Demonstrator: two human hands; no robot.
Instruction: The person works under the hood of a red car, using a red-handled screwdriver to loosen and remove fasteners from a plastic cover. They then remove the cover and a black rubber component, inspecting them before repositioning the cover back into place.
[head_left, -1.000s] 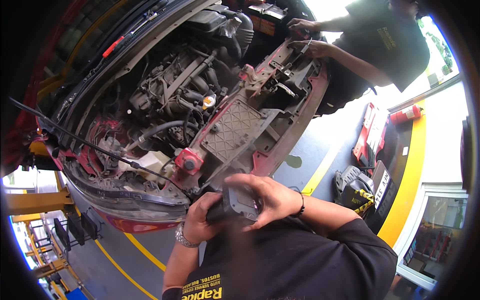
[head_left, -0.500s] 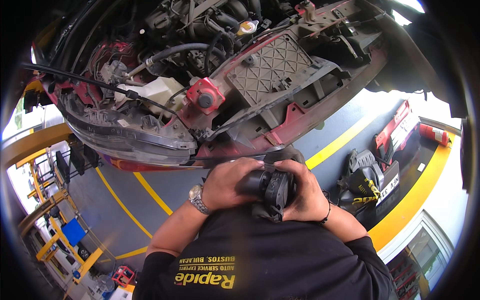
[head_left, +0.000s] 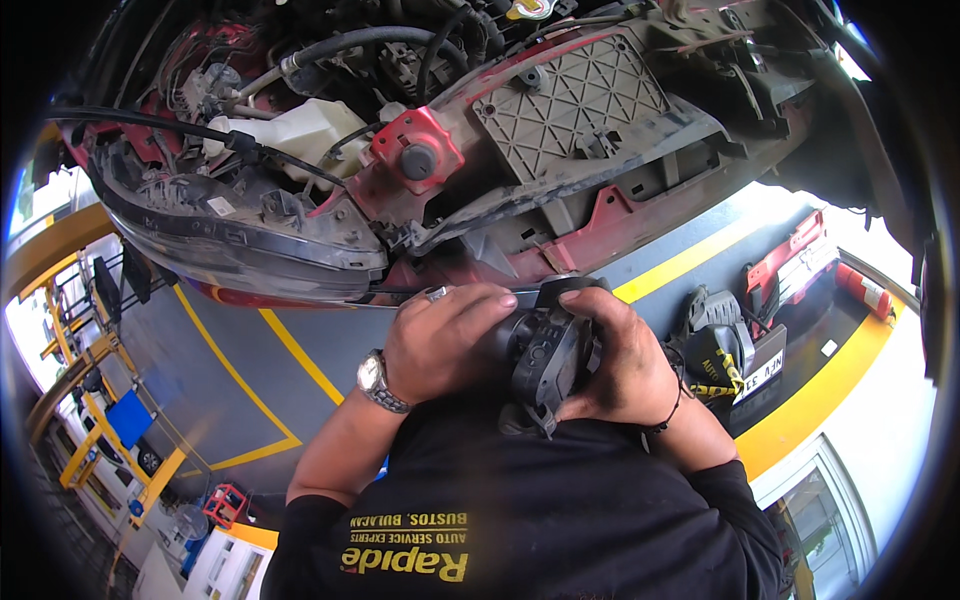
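Observation:
Close in front of my chest, a bulky black rounded plastic part [head_left: 545,358] sits between both hands. My right hand [head_left: 632,365] grips its right side, thumb over the upper edge and fingers at the lower edge. My left hand [head_left: 437,335], a watch on its wrist, is closed against the left side, its fingertips at the top. The part's far side and some of the left fingers are hidden. Just beyond is the opened front of a red car, with a headlight [head_left: 250,255] and a dusty ribbed panel [head_left: 575,110].
A black prop rod or cable [head_left: 180,125] crosses the engine bay near a white plastic reservoir [head_left: 310,140]. On the right, removed black parts [head_left: 715,325] and a red bar [head_left: 780,265] lie near a fire extinguisher [head_left: 865,292]. Yellow lines [head_left: 690,265] mark the grey floor.
My left hand has shifted slightly left and up against the part, whose face has turned a little. The view has moved, so the car appears higher.

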